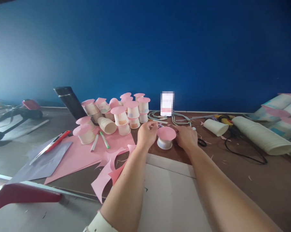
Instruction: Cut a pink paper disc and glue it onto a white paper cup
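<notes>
A short white paper cup (164,144) stands between my hands, with a round pink paper disc (166,133) lying on top and jutting past its rim. My left hand (148,131) is at the disc's left side, its fingers curled together; what they pinch is too small to make out. On the other side my right hand (187,136) has its fingertips closed at the disc's right edge. Behind the left fingers lies a thin white stick-like thing. A small white object (194,129) shows beside the right knuckles.
Several cups with pink discs (119,111) cluster at left, near a black flask (70,101). Pink paper sheets (80,158), markers (104,140) and a red cutter (53,142) lie closer. Stacked cups (263,135), cables and scissors are at right; a phone (167,103) stands behind.
</notes>
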Demonstrator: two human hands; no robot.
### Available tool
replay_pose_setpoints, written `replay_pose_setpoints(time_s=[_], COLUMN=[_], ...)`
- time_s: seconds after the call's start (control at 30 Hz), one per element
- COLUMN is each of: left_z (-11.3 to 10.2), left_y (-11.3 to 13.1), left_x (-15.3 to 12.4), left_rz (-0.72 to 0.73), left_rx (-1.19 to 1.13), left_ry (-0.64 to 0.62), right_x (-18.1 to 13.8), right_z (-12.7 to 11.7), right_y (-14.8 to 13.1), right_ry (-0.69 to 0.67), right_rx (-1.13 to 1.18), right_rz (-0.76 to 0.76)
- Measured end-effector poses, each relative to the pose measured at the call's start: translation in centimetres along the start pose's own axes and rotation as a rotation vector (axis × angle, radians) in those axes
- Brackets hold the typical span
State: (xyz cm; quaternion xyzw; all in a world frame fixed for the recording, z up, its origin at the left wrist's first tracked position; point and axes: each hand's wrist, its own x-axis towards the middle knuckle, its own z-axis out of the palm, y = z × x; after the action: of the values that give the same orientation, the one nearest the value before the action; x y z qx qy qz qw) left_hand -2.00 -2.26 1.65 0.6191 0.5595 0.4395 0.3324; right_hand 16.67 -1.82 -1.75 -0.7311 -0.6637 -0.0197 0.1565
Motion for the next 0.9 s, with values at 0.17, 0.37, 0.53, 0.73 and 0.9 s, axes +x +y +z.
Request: replay_pose_setpoints(time_s=[0.17, 0.37, 0.53, 0.73, 0.9], left_z=[-0.1, -0.4, -0.2, 0.4, 0.4], left_y=[0.0, 0.3, 0.0, -1.1, -0.9], left_x=[0.0, -0.4, -0.2, 0.4, 0.4], left_rz=[0.0, 0.021, -0.011, -0.073, -0.103], left_rx=[0.001, 0.062, 0.108, 0.142, 0.125], left_ry=[0.017, 0.001, -0.05, -0.131, -0.151], right_x=[0.4, 1.2, 1.5, 1.1, 0.1], right_z=[-0.3, 0.0, 0.1, -0.7, -1.6], right_y=[0.9, 2.6, 2.8, 2.7, 3.0], right_ry=[0.069, -0.074, -0.073, -0.065, 0.062], right_rx=[0.112, 0.15, 0.132, 0.155, 0.284], right_rz=[0.185, 0.426, 0.432, 0.467, 0.417])
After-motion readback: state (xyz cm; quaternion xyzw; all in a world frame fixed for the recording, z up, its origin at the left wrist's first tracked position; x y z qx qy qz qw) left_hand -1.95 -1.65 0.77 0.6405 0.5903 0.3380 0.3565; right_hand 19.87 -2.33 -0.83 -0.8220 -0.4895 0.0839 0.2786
